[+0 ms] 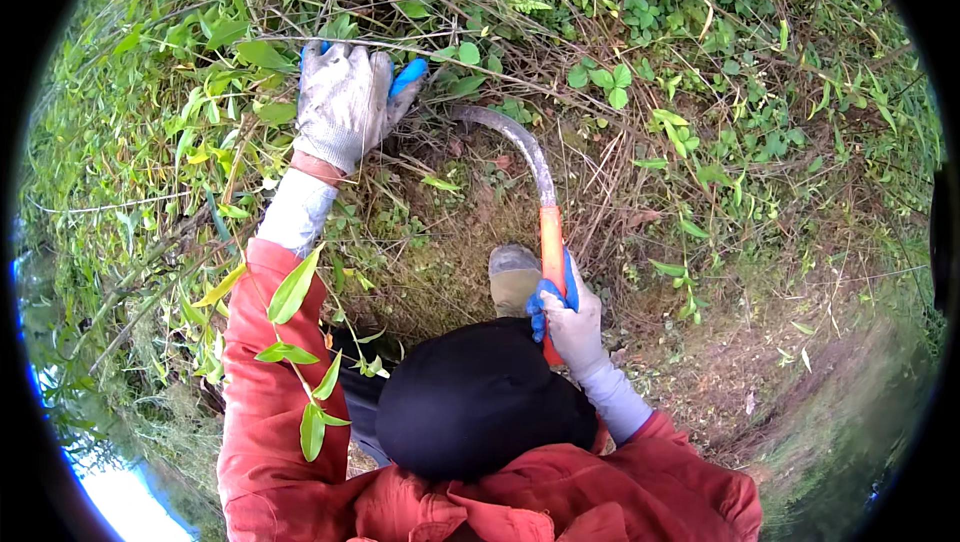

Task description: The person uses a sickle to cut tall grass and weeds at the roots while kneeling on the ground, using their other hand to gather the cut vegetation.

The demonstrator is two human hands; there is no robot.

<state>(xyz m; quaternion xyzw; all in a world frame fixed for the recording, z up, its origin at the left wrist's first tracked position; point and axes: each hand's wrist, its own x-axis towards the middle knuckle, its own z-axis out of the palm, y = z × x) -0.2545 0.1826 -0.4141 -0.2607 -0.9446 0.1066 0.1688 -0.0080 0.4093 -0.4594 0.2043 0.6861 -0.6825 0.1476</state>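
Note:
My left hand [345, 102], in a whitish glove with blue fingertips, reaches into the weeds [300, 22] at the upper left. Its fingers curl down over the stems, their ends partly hidden in the growth, while the blue-tipped thumb points off to the right. Lower down on the right, my right hand [572, 327] wears a similar glove and is wrapped round the orange handle of a sickle [552, 242]. The curved, worn metal blade bends up and to the left. Its tip lies among dry stems just right of my left hand, apart from the thumb.
A leafy stem [300, 362] hangs in front of my left sleeve. My boot [513, 277] stands on mossy soil below the blade. Dry stalks [600, 162] and low green plants [740, 122] cover the bank ahead and to the right. Bare earth [740, 382] shows at the lower right.

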